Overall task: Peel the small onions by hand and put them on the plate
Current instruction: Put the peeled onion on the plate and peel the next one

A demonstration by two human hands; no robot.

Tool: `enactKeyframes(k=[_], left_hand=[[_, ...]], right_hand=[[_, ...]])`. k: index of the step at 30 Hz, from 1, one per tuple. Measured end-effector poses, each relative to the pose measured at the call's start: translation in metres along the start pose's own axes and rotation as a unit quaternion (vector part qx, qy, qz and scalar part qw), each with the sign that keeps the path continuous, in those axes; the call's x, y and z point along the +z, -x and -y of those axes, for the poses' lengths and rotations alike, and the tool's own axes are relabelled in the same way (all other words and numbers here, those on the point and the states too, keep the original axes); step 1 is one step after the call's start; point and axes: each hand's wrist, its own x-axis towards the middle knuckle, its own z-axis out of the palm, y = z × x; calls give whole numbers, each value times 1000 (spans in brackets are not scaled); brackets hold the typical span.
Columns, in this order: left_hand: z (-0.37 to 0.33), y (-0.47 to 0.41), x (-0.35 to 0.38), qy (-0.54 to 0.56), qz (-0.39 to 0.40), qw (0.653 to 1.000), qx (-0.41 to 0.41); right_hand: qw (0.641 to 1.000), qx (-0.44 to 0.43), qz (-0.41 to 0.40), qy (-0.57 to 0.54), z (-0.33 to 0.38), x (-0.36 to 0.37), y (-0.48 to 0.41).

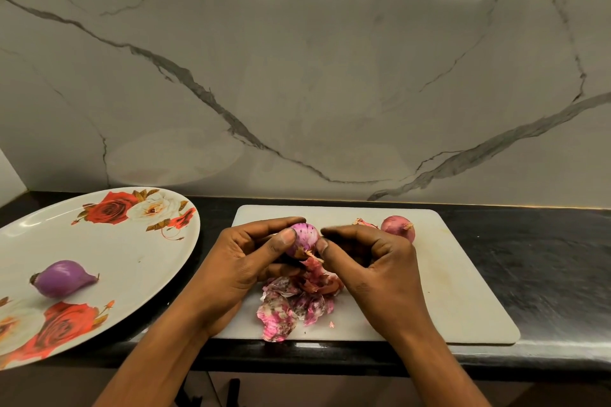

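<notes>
Fingers (287,237) of the left hand (244,261) clamp the half-skinned pink onion (303,235) at frame centre, right hand (373,261) pinching its loose papery skin (310,254), floral white plate (139,261) lying left.

One head-worn camera looks forward and down from close above the black counter (529,261), squarely facing the marbled wall (330,76). The wide lens seems to bow the edges. The white cutting board (463,291) sits centre, the floral plate (132,258) left.
</notes>
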Motion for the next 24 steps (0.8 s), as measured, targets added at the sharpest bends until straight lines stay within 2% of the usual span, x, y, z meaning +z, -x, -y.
enactKeyframes(k=[12, 18, 24], left_hand=[[-3, 2, 2, -12, -2, 1000, -5], [-9, 4, 1, 43, 7, 999, -33], [-9, 5, 0, 77, 5, 996, -45]], right_hand=[[999, -12, -2, 32, -1, 0, 0], [999, 32, -21, -9, -5, 0, -2], [996, 69, -48, 9, -11, -1, -3]])
